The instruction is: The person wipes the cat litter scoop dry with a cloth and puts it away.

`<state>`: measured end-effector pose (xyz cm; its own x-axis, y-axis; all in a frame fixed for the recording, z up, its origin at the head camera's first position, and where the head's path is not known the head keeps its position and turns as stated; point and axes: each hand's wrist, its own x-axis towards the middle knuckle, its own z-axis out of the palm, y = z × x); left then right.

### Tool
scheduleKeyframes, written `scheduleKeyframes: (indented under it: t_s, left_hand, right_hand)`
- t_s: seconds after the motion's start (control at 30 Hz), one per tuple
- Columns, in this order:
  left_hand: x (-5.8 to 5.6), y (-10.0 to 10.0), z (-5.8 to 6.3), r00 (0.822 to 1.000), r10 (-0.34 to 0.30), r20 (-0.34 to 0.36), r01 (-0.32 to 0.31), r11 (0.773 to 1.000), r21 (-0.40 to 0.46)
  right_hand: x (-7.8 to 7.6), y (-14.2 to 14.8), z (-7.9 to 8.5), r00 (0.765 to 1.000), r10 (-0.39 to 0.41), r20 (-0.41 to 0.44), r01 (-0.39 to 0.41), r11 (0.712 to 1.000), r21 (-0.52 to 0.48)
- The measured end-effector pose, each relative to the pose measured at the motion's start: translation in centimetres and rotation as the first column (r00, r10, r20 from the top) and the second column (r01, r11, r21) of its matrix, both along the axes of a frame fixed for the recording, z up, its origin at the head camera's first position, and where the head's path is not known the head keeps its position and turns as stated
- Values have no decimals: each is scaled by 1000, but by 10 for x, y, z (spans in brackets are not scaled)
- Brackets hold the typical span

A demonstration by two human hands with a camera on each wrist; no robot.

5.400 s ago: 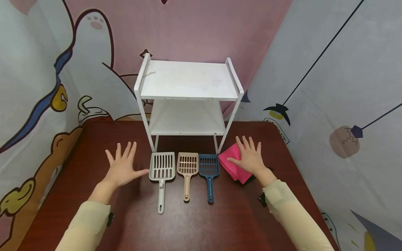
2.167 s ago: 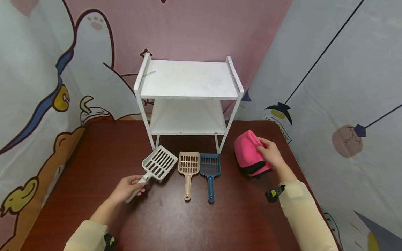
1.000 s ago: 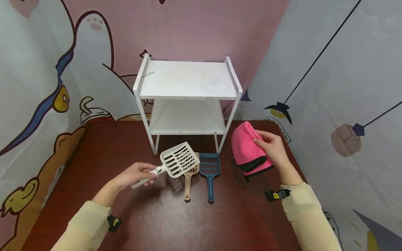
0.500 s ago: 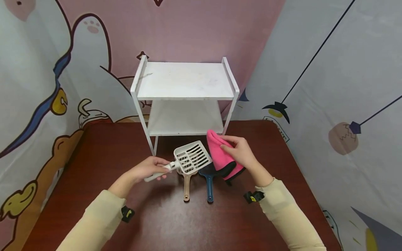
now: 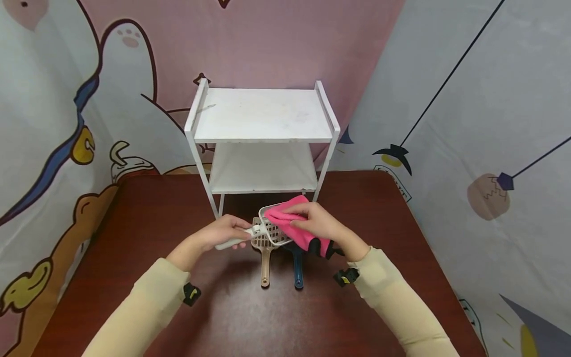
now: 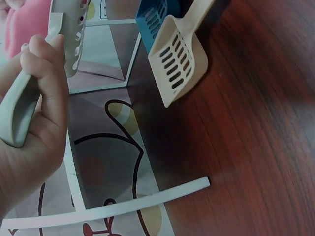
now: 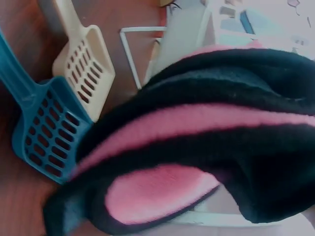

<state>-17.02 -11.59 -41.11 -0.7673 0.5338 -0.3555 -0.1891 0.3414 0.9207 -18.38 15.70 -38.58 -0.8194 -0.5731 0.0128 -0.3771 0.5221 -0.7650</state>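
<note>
My left hand [image 5: 225,232] grips the handle of a white slotted litter scoop [image 5: 230,243], lifted over the table with its head tilted to the right. In the left wrist view, the fingers [image 6: 49,73] curl round that handle. A pink cloth with black edging [image 5: 303,239] is bunched in my right hand [image 5: 318,222] and lies against the scoop's head, covering much of its slots. Below them on the table are a beige litter scoop [image 5: 265,263] and a dark blue litter scoop [image 5: 298,267], their heads partly hidden. Folds of cloth fill much of the right wrist view and hide the right fingers there.
Behind the scoops stands a white two-tier shelf [image 5: 265,116] on the dark red-brown table [image 5: 232,312]. Printed fabric walls [image 5: 446,99] enclose the table at the back and on both sides.
The white scoop has been picked up and carried right, over the other two. The pink cloth, picked up on the right, has come left onto the scoop's head.
</note>
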Motion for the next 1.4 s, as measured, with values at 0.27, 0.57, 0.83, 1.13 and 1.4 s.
scheduleKeyframes:
  t_s: [0.27, 0.57, 0.83, 1.13, 1.4]
  left_hand:
    - [-3, 7, 5, 1000, -17, -4, 17, 1000, 6]
    - [-4, 7, 5, 999, -19, -33, 20, 1000, 13]
    - [-5, 11, 5, 998, -10, -55, 12, 999, 34]
    - [-5, 11, 9, 998, -34, -53, 35, 999, 22]
    - [-5, 10, 8, 998, -37, -44, 37, 999, 6]
  right_hand:
    - [-4, -8, -11, 988, 151, -34, -150, 988, 28]
    - [-7, -15, -22, 973, 192, -128, -183, 980, 82]
    - [-5, -21, -20, 917, 266, -298, -168, 933, 317]
    - [-4, 3, -19, 915, 246, -320, -124, 925, 358]
    - [-5, 27, -18, 954, 145, -264, -58, 948, 312]
